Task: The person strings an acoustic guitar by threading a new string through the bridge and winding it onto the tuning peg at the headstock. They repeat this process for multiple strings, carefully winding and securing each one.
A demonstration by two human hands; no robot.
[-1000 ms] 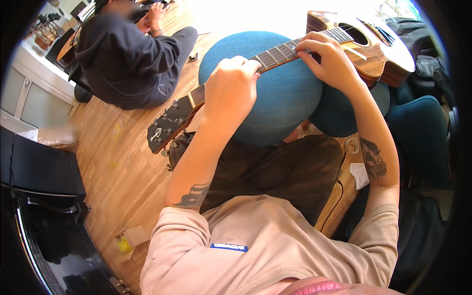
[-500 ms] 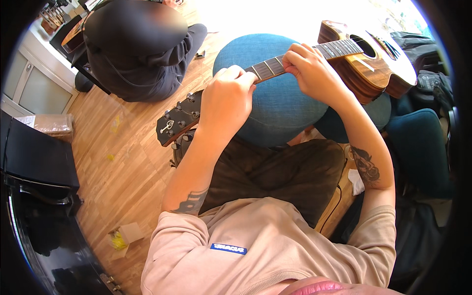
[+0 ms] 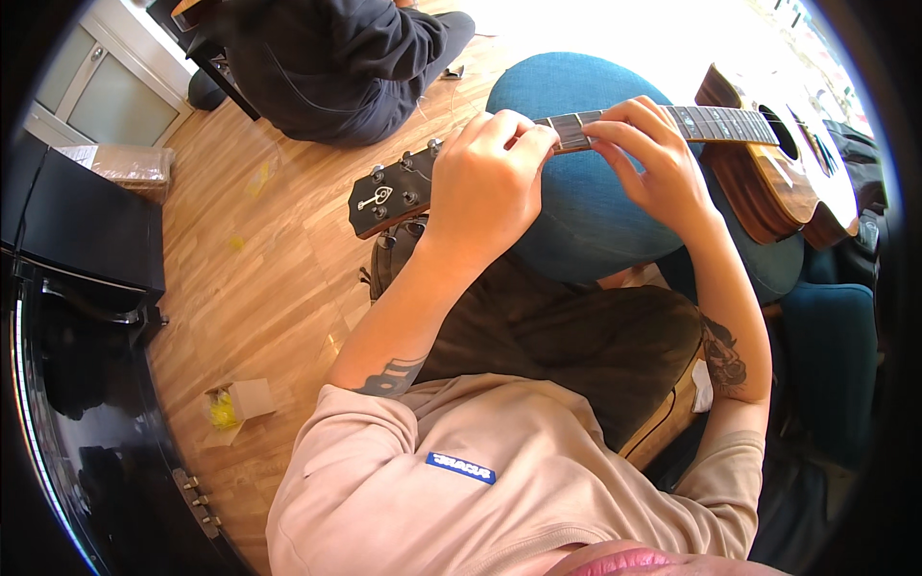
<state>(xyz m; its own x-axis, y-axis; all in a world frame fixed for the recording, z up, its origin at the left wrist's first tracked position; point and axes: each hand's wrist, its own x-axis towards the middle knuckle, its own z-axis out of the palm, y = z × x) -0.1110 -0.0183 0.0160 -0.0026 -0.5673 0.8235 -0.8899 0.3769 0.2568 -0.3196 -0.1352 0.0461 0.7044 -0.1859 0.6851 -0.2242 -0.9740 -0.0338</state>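
Blue stool point(image 3: 591, 216), left edge: your left hand point(image 3: 490, 178) clasps the guitar neck point(image 3: 725, 125); right hand point(image 3: 658, 158), touching it, sits closer than before, apart; less fretboard point(image 3: 570, 132) between.

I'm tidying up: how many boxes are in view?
2: an open box on the wooden floor, right of the black furniture, and a wrapped box partly behind it. More may be hidden.
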